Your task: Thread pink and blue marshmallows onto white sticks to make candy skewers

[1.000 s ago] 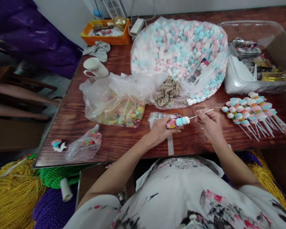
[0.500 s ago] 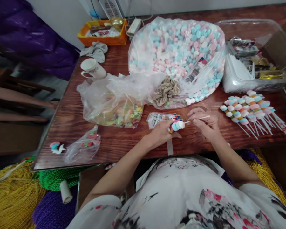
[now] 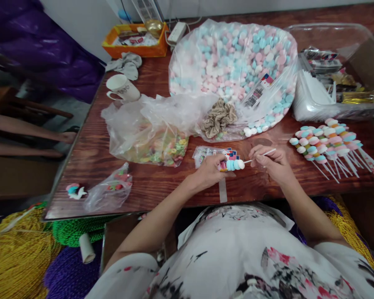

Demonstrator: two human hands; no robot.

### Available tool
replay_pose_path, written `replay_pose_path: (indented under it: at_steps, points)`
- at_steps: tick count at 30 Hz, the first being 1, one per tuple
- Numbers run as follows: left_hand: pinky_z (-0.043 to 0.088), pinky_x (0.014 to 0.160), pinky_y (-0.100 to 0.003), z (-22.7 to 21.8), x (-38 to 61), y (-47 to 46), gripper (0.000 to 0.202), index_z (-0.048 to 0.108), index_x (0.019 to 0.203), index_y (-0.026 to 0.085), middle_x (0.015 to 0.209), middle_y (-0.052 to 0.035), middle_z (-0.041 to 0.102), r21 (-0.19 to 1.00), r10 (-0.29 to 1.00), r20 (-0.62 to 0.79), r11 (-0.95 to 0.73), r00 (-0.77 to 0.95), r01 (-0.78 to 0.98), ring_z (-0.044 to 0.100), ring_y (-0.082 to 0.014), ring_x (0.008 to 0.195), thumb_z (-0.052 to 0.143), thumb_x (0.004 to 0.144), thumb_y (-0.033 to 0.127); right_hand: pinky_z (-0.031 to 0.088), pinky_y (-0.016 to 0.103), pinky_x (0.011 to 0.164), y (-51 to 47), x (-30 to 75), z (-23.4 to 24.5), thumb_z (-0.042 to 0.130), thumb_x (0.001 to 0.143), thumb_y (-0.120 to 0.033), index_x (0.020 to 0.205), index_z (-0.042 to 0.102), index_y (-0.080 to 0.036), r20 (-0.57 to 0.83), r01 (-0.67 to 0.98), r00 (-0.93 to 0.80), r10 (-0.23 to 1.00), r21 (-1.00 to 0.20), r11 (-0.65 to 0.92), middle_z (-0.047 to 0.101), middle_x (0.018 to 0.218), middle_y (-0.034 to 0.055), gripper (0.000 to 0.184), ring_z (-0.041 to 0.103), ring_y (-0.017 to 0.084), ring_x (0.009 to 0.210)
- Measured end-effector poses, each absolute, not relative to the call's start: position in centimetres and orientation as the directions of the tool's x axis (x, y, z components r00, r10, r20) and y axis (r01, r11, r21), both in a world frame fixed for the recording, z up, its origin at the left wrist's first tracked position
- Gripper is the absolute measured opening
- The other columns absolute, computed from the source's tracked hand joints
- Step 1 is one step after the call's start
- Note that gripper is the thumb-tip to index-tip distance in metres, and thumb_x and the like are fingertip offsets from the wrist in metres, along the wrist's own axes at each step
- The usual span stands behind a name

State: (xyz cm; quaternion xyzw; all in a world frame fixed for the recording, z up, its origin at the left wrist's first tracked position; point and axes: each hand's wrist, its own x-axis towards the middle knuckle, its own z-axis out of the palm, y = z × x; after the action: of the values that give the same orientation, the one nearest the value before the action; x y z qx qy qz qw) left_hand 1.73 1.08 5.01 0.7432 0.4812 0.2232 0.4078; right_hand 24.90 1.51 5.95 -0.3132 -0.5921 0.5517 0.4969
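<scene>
Dark wooden table (image 3: 156,182); front edge runs just before the person's body. Left hand (image 3: 209,171) curled closed around a marshmallow row (image 3: 236,165) above the wood. Right hand (image 3: 271,162) pinches a white stick (image 3: 270,152), tip at the row's right end. Wood shows between right hand and skewer pile (image 3: 326,141).

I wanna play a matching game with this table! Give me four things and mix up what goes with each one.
Things:
1. Right hand
2. Mug
3. Left hand
4. Pile of sweets on sticks

Matches:
A. in front of the clear plastic box
B. pinches a thin white stick
C. next to the grey cloth
D. holds a row of sweets

Right pairs: 1-B, 2-C, 3-D, 4-A
</scene>
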Motion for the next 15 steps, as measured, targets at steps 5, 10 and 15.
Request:
replay_pose_path:
  at_steps: [5,10,15]
  points:
    - [0.038,0.062,-0.022,4.9,2.0,0.8,0.019,0.064,0.085,0.017,0.073,0.0024,0.061,0.758,0.861,0.010,-0.337,0.508,0.558,0.051,-0.0117,0.065,0.072,0.072,0.028,0.051,0.039,0.085,0.9,24.1,6.2,0.062,0.088,-0.031,0.086,0.073,-0.026,0.333,-0.071,-0.396,0.856,-0.940,0.333,0.072,0.080,0.0035,0.013,0.063,0.020,0.093]
    - [0.042,0.066,-0.024,5.0,1.8,0.5,0.036,0.063,0.098,0.017,0.085,-0.0004,0.066,0.745,0.897,0.038,-0.319,0.440,0.586,0.057,-0.0147,0.073,0.077,0.068,0.032,0.050,0.043,0.086,1.1,24.2,6.5,0.062,0.087,-0.030,0.089,0.074,-0.030,0.410,0.014,-0.289,0.865,-0.902,0.432,0.073,0.080,0.0019,0.012,0.063,0.021,0.093]
    - [0.042,0.064,-0.023,4.7,1.1,0.4,0.028,0.066,0.090,0.016,0.079,-0.0004,0.065,0.787,0.924,0.005,-0.239,0.382,0.569,0.056,-0.0136,0.071,0.075,0.070,0.034,0.048,0.049,0.091,1.0,25.2,7.1,0.061,0.087,-0.027,0.095,0.074,-0.034,0.450,0.013,-0.366,0.814,-0.872,0.489,0.075,0.084,-0.0003,0.017,0.064,0.024,0.095]
